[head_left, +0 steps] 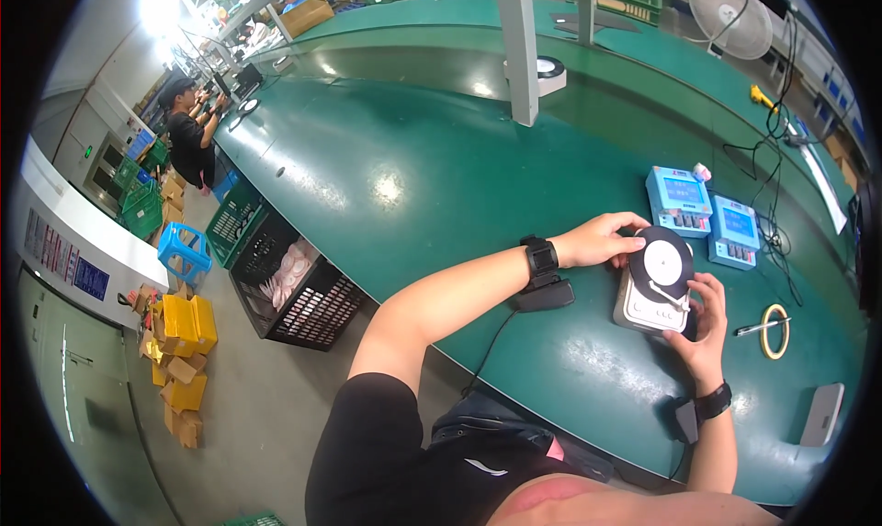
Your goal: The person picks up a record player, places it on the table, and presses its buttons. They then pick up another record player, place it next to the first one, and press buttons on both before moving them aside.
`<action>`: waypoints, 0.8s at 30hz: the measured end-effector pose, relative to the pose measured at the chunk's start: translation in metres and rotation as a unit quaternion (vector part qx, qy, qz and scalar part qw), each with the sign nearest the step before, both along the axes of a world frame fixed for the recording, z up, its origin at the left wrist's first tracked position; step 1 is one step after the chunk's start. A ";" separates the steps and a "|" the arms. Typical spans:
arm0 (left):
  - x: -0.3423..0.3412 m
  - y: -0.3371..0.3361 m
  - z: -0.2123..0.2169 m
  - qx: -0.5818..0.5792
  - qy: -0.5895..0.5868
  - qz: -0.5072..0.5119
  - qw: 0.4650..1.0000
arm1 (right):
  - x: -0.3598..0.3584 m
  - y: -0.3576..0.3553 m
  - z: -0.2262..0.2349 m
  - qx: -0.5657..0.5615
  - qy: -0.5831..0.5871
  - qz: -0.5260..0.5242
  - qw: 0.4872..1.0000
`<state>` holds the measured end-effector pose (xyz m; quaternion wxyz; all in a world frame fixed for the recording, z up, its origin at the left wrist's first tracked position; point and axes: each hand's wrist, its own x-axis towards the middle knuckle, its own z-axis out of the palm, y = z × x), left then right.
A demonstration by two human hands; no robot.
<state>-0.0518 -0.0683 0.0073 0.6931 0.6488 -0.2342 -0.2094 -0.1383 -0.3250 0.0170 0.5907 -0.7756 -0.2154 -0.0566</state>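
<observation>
A small white toy record player (650, 313) rests on the green worktable in front of me, with a black disc (646, 249) with a white centre on top and a short white tone arm at the disc's lower right. My left hand (599, 240) grips its upper left side, thumb on the disc's edge and fingers bent around the back. Along the right side, my right hand (702, 335) holds the body, fingers curled near the tone arm and thumb at the front corner. What lies under both hands is hidden. Each wrist wears a black strap with a small black box.
Two blue boxes with screens, the nearer one (734, 234) and another (680, 198), stand behind the player. To the right lie a yellow tape ring (774, 331), a pen (759, 326) and a grey-white slab (822, 414). A metal post (520, 57) rises ahead. A co-worker (188, 135) stands far left.
</observation>
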 end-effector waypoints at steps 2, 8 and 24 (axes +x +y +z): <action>0.000 -0.001 0.000 -0.004 -0.002 0.002 1.000 | 0.000 -0.002 0.002 -0.002 0.000 0.001 1.000; -0.001 0.000 0.001 -0.016 -0.002 0.005 1.000 | 0.000 0.000 0.002 -0.007 0.007 -0.001 1.000; -0.001 -0.001 0.002 -0.011 0.008 0.006 1.000 | 0.001 0.000 0.000 -0.005 0.010 -0.005 1.000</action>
